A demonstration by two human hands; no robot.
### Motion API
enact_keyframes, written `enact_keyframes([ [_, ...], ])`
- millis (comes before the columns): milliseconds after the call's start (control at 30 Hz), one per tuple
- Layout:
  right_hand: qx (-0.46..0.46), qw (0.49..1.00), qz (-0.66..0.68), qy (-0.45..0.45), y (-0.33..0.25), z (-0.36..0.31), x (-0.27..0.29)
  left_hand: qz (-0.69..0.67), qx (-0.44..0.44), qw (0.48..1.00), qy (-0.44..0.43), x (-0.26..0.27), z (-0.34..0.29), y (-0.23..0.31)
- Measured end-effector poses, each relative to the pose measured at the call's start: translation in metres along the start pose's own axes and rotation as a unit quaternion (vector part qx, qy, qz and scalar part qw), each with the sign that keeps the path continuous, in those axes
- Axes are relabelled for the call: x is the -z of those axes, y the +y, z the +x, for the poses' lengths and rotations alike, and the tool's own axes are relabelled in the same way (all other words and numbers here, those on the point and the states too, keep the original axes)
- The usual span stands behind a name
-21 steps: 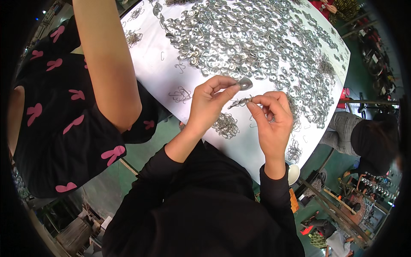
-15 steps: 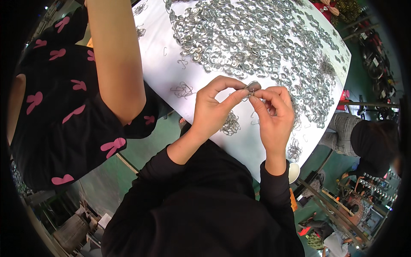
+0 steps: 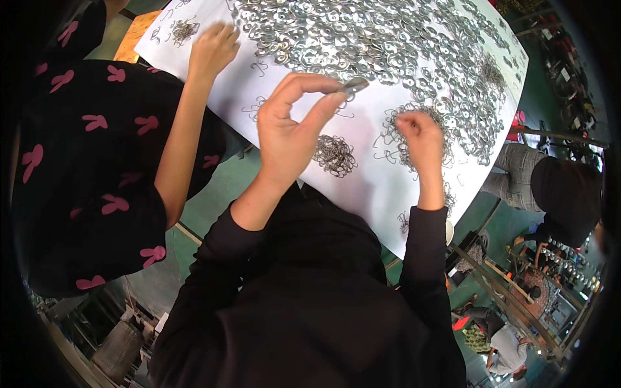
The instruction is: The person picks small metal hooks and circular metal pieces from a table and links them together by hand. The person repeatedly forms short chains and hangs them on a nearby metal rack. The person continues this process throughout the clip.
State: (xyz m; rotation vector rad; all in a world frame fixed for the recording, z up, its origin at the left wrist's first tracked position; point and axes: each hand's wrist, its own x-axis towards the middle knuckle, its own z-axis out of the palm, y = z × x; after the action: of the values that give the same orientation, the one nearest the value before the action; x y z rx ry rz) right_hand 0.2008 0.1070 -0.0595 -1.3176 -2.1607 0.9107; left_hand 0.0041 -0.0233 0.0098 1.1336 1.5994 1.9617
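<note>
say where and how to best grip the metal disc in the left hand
Probably by the free right rim, coming from the right: the left hand pinches the metal disc at its left end, leaving the right end clear. It looks thin and nearly edge-on, so a pinch should suit.

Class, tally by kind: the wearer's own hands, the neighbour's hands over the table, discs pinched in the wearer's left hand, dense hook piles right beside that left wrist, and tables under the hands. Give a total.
Wearer's hands, left hand and right hand: 2
Neighbour's hand: 1
Pinched disc: 1
Dense hook pile: 1
White table: 1
Total: 6
</note>
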Motion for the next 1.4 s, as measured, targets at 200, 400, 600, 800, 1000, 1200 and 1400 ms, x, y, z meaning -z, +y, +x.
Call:
enact_keyframes([
  [200,-0.203,0.935,-0.262,-0.125,0.041,-0.015,-0.047,-0.015,0.035,0.999,0.021,0.009,-0.002,0.000],
  [400,-0.044,0.984,-0.149,-0.091,0.044,-0.028,-0.073,-0.023,0.042,0.998,0.030,0.018,-0.006,-0.002],
  [600,0.028,0.981,-0.175,-0.082,0.049,-0.013,-0.060,-0.025,0.045,0.998,0.047,0.025,-0.009,0.004],
  [800,0.141,0.958,-0.210,-0.132,0.051,-0.005,-0.052,-0.022,0.051,0.997,0.046,0.030,-0.012,0.009],
  [1000,0.088,0.980,-0.146,-0.103,0.048,0.012,-0.037,-0.013,0.042,0.997,0.059,0.037,-0.019,0.016],
  [1200,0.146,0.951,-0.211,-0.172,0.062,-0.014,-0.057,-0.007,0.041,0.997,0.060,0.042,-0.027,0.018],
  [1400,0.071,0.985,-0.053,-0.149,0.051,0.011,-0.071,0.004,0.036,0.997,0.073,0.047,-0.036,0.022],
])
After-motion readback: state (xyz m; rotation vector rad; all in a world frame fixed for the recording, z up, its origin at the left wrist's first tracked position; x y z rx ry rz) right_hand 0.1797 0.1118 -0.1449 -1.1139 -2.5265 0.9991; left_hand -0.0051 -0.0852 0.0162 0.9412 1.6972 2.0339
